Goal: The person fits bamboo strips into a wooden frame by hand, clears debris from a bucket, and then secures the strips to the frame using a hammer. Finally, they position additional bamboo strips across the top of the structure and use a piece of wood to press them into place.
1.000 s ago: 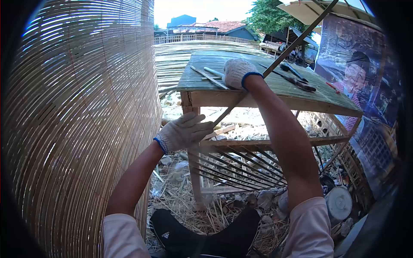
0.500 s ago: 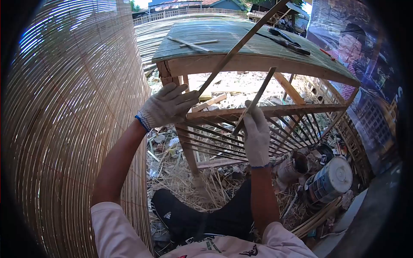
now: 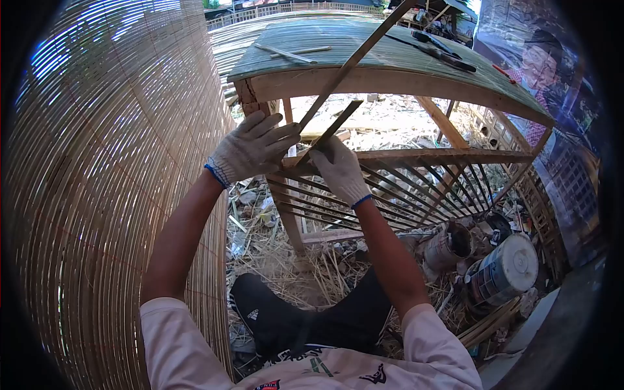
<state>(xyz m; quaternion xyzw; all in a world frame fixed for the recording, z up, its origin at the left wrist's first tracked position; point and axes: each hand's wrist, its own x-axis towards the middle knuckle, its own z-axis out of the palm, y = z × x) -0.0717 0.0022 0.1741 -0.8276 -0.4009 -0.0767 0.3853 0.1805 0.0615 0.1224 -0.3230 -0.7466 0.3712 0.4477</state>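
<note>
My left hand (image 3: 255,148), in a white knit glove with a blue cuff, rests at the frame's left corner. Its fingers are spread, beside the lower end of a long wooden strip (image 3: 356,58) that slants up to the right. My gloved right hand (image 3: 339,168) is closed round a shorter dark strip (image 3: 341,122), just right of my left hand. Both hands are at the wooden crossbar (image 3: 403,158), above a row of thin slats (image 3: 325,207). Whether my left palm presses on the long strip cannot be made out.
A slatted tabletop (image 3: 318,40) bears pale sticks (image 3: 286,53) and a dark tool (image 3: 445,55). A bamboo blind (image 3: 123,195) hangs on the left. A paint bucket (image 3: 507,273) and an open can (image 3: 448,246) stand at the right. A printed banner (image 3: 559,156) hangs behind.
My right hand has moved left with the shorter strip, close to my left hand. My left hand stays spread in nearly the same place. The view has shifted slightly.
</note>
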